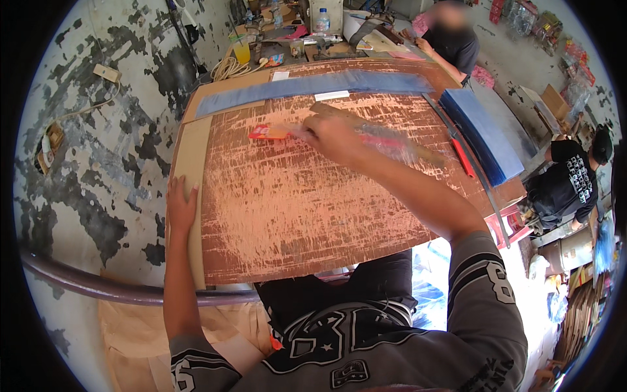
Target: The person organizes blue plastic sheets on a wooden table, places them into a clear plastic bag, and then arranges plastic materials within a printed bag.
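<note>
My right hand (334, 138) is over the upper middle of the worn brown table (274, 209), its fingers pinched together on a crumpled clear plastic wrapper (385, 145). A red and orange end (269, 132) shows left of the fingertips; pinkish film trails out to the right under the wrist, smeared by motion. Beneath the forearm runs a long brownish strip (428, 154), partly hidden. My left hand (181, 201) lies flat with fingers stretched on a tan cardboard strip (196, 228) along the table's left edge. It holds nothing.
Across the table's far side lies a long bluish plastic strip (313, 88). At the right are a stack of blue sheets (480, 134) and a long blade with a red handle (462, 158). Behind stand a drink cup (241, 49) and bottle (322, 21). Two people (450, 39) (571, 173) are nearby.
</note>
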A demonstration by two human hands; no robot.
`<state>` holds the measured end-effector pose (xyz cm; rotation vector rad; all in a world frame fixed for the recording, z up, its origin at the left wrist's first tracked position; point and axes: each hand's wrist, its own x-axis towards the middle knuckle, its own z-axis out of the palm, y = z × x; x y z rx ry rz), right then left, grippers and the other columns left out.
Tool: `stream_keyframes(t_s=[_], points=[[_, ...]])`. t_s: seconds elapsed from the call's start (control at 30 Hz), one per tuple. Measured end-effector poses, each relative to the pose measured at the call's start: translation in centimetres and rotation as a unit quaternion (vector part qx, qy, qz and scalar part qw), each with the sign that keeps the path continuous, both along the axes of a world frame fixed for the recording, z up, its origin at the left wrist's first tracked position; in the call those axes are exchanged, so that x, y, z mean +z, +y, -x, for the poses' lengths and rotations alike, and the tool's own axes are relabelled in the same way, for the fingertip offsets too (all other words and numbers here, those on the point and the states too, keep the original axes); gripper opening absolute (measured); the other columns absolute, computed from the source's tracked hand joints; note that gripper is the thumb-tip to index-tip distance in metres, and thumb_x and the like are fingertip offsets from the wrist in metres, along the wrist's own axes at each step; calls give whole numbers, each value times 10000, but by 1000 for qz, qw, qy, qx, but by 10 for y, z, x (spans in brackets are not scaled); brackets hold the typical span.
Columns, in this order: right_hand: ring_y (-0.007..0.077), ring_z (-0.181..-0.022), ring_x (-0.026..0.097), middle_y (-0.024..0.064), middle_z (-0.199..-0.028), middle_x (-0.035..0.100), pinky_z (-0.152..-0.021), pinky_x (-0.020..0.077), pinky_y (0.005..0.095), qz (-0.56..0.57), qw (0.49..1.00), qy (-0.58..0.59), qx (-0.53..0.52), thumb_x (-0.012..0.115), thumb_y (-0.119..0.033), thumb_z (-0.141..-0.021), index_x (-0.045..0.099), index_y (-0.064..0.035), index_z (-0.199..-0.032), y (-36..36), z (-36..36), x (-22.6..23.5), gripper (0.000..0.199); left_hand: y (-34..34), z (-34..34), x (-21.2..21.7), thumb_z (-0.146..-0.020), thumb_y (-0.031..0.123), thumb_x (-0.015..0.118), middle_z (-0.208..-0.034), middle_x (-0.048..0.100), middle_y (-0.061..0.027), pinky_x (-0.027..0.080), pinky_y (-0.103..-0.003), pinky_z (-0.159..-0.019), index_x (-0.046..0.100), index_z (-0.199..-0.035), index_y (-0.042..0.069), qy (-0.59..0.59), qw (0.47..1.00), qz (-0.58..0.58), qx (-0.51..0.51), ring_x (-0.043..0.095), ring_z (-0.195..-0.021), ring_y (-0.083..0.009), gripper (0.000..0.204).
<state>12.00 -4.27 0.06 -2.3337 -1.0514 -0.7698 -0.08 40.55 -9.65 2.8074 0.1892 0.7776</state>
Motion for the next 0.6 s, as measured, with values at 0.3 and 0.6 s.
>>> stream_keyframes(t_s=[0.3, 0.6], points=[[385, -1096, 642, 247, -1137, 670, -916, 505, 490, 189, 950, 218, -121, 722, -321, -880, 638, -24, -1212, -21, 12, -1, 454, -1, 0, 11, -968, 207, 647, -1373, 565, -289, 357, -455, -1149, 549, -1344, -38, -68, 992, 89, -60, 459, -1380, -436, 459], [459, -1363, 439, 308, -1413, 499, -1110, 396, 491, 273, 901, 230, -247, 773, -687, -721, 526, 78, -1325, -83, 32, -16, 1006, -4, -3, 5, -961, 188, 639, -1327, 600, -262, 379, -441, -1132, 626, -1231, -27, -55, 996, 26, -61, 512, -1325, -429, 345]])
